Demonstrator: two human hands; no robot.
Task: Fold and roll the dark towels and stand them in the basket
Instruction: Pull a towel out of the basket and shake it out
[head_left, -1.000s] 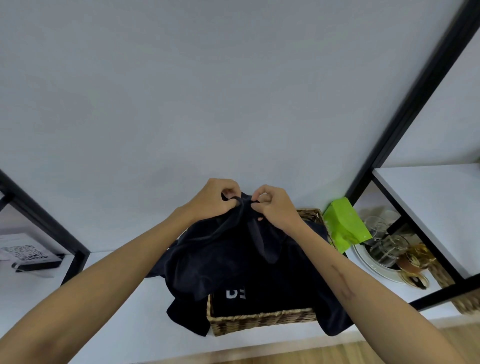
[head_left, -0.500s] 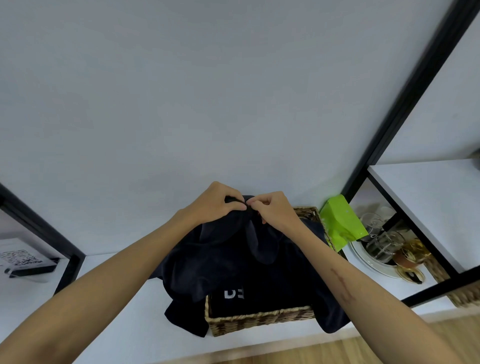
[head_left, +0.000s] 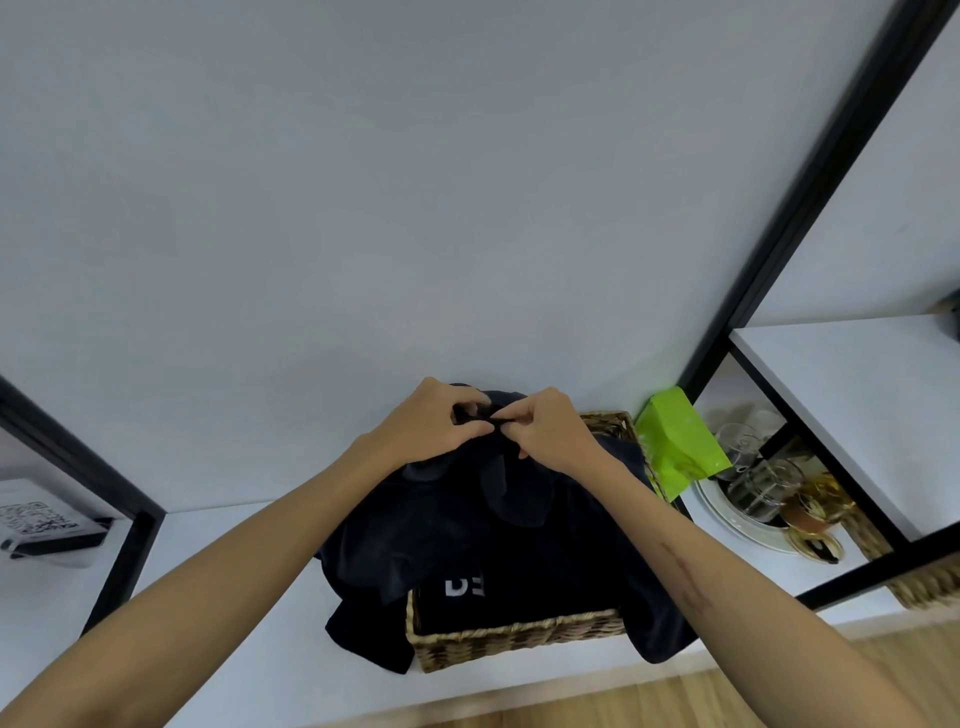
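At the far left, behind a black metal frame post (head_left: 122, 525), a white card printed with a QR pattern (head_left: 39, 519) lies on the white desk (head_left: 249, 623), well apart from the work. Toward the middle, the left hand (head_left: 434, 423) is raised above the desk with its fingers curled, pinching the top edge of a dark navy towel (head_left: 441, 525). The right hand (head_left: 545, 428) meets it almost fingertip to fingertip and pinches the same edge just beside it. Holding 2 close points of 1 edge likely serves to find a corner or hem, so the cloth can be spread and squared before any fold. The towel hangs from both pinches, draped over the rectangular woven wicker basket (head_left: 514, 636); its lower folds spill past the basket's left and right sides onto the desk. Inside the basket a dark piece with white lettering (head_left: 464, 586) lies flat. No towel in view looks rolled or standing, so the task seems at an early stage. To the right, a bright green pouch (head_left: 675, 441) leans by the basket's far corner, and clear glassware on a white plate (head_left: 748, 499) sits under the shelf.
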